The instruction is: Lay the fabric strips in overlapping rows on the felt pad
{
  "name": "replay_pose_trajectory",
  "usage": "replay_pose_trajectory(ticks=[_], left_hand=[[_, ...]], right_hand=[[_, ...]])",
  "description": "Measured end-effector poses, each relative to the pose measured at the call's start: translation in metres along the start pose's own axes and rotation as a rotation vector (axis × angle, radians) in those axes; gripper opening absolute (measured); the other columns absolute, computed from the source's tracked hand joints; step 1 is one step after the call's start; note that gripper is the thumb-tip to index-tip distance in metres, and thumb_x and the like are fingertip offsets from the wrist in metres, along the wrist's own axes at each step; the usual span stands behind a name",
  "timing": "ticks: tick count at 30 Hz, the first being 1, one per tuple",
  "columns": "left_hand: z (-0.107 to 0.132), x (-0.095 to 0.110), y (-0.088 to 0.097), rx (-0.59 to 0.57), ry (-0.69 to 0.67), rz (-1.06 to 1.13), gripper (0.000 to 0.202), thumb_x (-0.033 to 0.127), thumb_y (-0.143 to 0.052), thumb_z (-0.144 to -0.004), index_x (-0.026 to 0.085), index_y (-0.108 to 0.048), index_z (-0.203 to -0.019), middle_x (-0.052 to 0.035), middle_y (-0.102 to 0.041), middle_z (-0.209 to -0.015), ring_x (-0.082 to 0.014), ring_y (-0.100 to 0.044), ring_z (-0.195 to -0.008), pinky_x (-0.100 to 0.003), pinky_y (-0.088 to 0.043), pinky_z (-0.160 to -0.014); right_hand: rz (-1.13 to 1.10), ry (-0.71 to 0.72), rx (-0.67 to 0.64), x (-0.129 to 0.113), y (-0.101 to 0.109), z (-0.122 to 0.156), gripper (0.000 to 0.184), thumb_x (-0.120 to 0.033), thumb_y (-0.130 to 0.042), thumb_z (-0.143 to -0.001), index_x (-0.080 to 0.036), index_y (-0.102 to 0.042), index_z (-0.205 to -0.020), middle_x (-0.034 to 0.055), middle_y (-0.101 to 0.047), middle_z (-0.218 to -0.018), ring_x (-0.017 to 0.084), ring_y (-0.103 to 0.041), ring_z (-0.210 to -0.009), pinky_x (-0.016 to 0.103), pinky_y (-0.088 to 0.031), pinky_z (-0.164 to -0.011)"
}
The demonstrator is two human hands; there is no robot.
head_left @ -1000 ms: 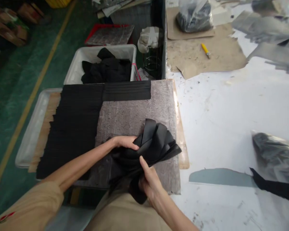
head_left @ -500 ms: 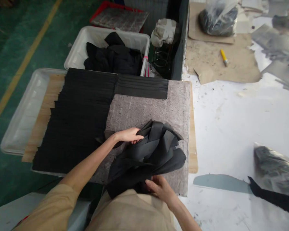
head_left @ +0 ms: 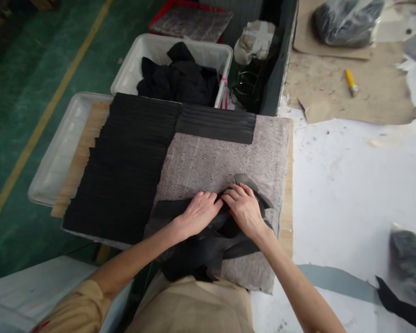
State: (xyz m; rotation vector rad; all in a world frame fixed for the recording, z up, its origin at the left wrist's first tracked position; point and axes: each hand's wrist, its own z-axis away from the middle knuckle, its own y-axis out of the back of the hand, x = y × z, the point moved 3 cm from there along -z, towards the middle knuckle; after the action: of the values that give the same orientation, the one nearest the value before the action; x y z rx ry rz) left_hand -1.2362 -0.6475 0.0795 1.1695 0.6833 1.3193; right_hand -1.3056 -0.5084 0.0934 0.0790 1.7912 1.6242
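Observation:
A loose pile of thin, dark grey-black strips (head_left: 208, 245), leather-like or fabric-like, lies on the rough grey board (head_left: 208, 159) in front of my body. My left hand (head_left: 203, 213) is closed over the pile's upper left part, fingers curled on a strip. Close beside it, my right hand (head_left: 243, 208) has its fingers bent down into the same pile, thumb near the left hand's fingertips. The exact edges they grip are hidden under the fingers. To the left, black strips (head_left: 125, 162) lie overlapped in a wide block; a shorter overlapped row (head_left: 217, 124) runs along the board's far edge.
Behind the board stands a white bin (head_left: 128, 76) with more dark pieces, beside a stool (head_left: 254, 44) with a wrapped seat. The white table (head_left: 339, 185) to the right bears brown paper (head_left: 374, 99), a yellow-handled tool (head_left: 350, 82) and bagged dark material (head_left: 348, 23).
My left hand has come down onto the pile, and my right hand has moved up from its near edge to join it. The pile sits flatter; the view has shifted right.

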Motion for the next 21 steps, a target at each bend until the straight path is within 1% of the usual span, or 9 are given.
replay_pose_trajectory(ticks=[2, 3, 6, 8, 10, 12, 15, 18, 21], left_hand=[[0.010, -0.001, -0.005, 0.015, 0.022, 0.084, 0.045, 0.019, -0.051, -0.090, 0.018, -0.045, -0.134, -0.0109, -0.061, -0.108, -0.0249, -0.059, -0.101, -0.039, -0.044, -0.088], [0.015, -0.005, -0.008, 0.019, 0.042, 0.157, 0.053, 0.024, -0.056, -0.088, 0.020, -0.040, -0.139, -0.0101, -0.060, -0.110, -0.0248, -0.058, -0.103, -0.038, -0.045, -0.089], [0.030, -0.021, -0.015, 0.028, 0.095, 0.389, 0.074, 0.036, -0.069, -0.080, 0.024, -0.032, -0.143, -0.0094, -0.055, -0.122, -0.0255, -0.055, -0.112, -0.038, -0.044, -0.095], [0.040, -0.029, -0.021, 0.029, 0.119, 0.493, 0.082, 0.039, -0.075, -0.074, 0.026, -0.032, -0.143, -0.0092, -0.053, -0.126, -0.0263, -0.053, -0.116, -0.039, -0.043, -0.099], [0.048, -0.034, -0.025, 0.042, 0.139, 0.552, 0.085, 0.040, -0.078, -0.071, 0.027, -0.033, -0.143, -0.0088, -0.053, -0.127, -0.0266, -0.052, -0.118, -0.040, -0.043, -0.100], [0.053, -0.038, -0.028, 0.068, 0.165, 0.577, 0.083, 0.041, -0.078, -0.071, 0.026, -0.036, -0.141, -0.0082, -0.054, -0.126, -0.0259, -0.054, -0.116, -0.040, -0.043, -0.099], [0.056, -0.041, -0.030, 0.107, 0.173, 0.577, 0.070, 0.042, -0.076, -0.074, 0.025, -0.045, -0.134, -0.0066, -0.057, -0.121, -0.0238, -0.056, -0.110, -0.038, -0.045, -0.095], [0.055, -0.042, -0.029, 0.140, 0.149, 0.558, 0.058, 0.040, -0.076, -0.075, 0.025, -0.053, -0.125, -0.0052, -0.059, -0.115, -0.0229, -0.058, -0.105, -0.037, -0.047, -0.093], [0.053, -0.040, -0.026, 0.170, 0.120, 0.534, 0.052, 0.036, -0.077, -0.073, 0.024, -0.056, -0.119, -0.0048, -0.060, -0.112, -0.0233, -0.057, -0.104, -0.039, -0.047, -0.093]], right_hand=[[0.062, -0.088, -0.025, 0.010, -0.014, 0.016, 0.018, -0.016, -0.052, -0.092, -0.023, -0.066, -0.102, 0.0050, -0.068, -0.103, 0.023, -0.055, -0.108, 0.044, -0.034, -0.101], [0.080, -0.154, -0.012, 0.013, -0.020, 0.028, 0.018, -0.016, -0.052, -0.092, -0.022, -0.066, -0.101, 0.0052, -0.068, -0.104, 0.023, -0.056, -0.104, 0.044, -0.035, -0.098], [0.079, -0.290, 0.066, 0.014, -0.034, 0.069, 0.030, -0.012, -0.050, -0.091, -0.022, -0.061, -0.118, 0.0083, -0.062, -0.123, 0.026, -0.051, -0.114, 0.044, -0.037, -0.095], [0.033, -0.321, 0.100, 0.009, -0.041, 0.089, 0.041, -0.012, -0.049, -0.091, -0.021, -0.053, -0.131, 0.0102, -0.054, -0.135, 0.027, -0.045, -0.124, 0.043, -0.038, -0.097], [-0.040, -0.328, 0.124, 0.005, -0.046, 0.100, 0.045, -0.018, -0.051, -0.092, -0.020, -0.047, -0.137, 0.0113, -0.046, -0.142, 0.028, -0.039, -0.131, 0.044, -0.039, -0.100], [-0.134, -0.323, 0.154, 0.003, -0.048, 0.105, 0.044, -0.029, -0.056, -0.092, -0.021, -0.048, -0.134, 0.0115, -0.045, -0.143, 0.029, -0.037, -0.133, 0.046, -0.039, -0.103], [-0.229, -0.351, 0.224, 0.005, -0.042, 0.102, 0.035, -0.036, -0.055, -0.092, -0.022, -0.056, -0.124, 0.0105, -0.053, -0.133, 0.028, -0.045, -0.126, 0.046, -0.041, -0.102], [-0.117, -0.453, 0.241, 0.008, -0.033, 0.090, 0.031, -0.033, -0.053, -0.094, -0.023, -0.057, -0.123, 0.0102, -0.057, -0.123, 0.026, -0.051, -0.113, 0.042, -0.048, -0.091], [0.089, -0.495, 0.125, 0.007, -0.029, 0.075, 0.032, -0.030, -0.057, -0.091, -0.024, -0.058, -0.123, 0.0104, -0.058, -0.116, 0.027, -0.051, -0.102, 0.037, -0.050, -0.074]])
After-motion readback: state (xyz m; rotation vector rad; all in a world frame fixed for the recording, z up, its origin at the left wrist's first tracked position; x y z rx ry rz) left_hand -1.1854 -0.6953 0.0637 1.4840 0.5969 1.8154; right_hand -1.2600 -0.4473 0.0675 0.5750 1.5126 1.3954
